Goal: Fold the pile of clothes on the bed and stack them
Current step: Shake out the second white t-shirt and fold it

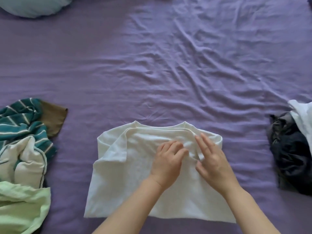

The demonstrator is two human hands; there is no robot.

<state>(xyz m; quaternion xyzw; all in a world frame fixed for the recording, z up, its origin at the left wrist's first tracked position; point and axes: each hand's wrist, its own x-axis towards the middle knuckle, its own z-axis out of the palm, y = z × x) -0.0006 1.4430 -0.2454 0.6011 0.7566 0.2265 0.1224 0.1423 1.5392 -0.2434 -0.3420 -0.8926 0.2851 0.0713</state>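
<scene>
So from the head cam, looking straight down at the wrinkled purple bed sheet (168, 65): a cream white cotton t-shirt (121, 174) lies flat on it at the near middle, neckline pointing away, both sleeves tucked in over the body so it's already a rough rectangle. Both hands sit on the upper half of that shirt, close together but not touching. The left hand (166, 162) is knuckles-up with its fingers curled, and it looks like it's pinching a small ridge of fabric just below the collar, though I can't see the fingertips well enough to be sure. The right hand (212, 159) is just beside it, fingers straight and spread, lying flat on the folded-in right sleeve edge. Left of the shirt, near the sheet's edge, there's a loose heap: a teal-and-white striped garment (20, 119), a brown cloth corner (54, 119) sticking out from under it, and a pale green garment (22, 208) nearest. Right of the shirt, well apart, a crumpled dark grey-blue garment (290, 157) with a white piece (303, 119) lying on its far side. Far off at the top left corner, a light blue pillow (33, 5).
</scene>
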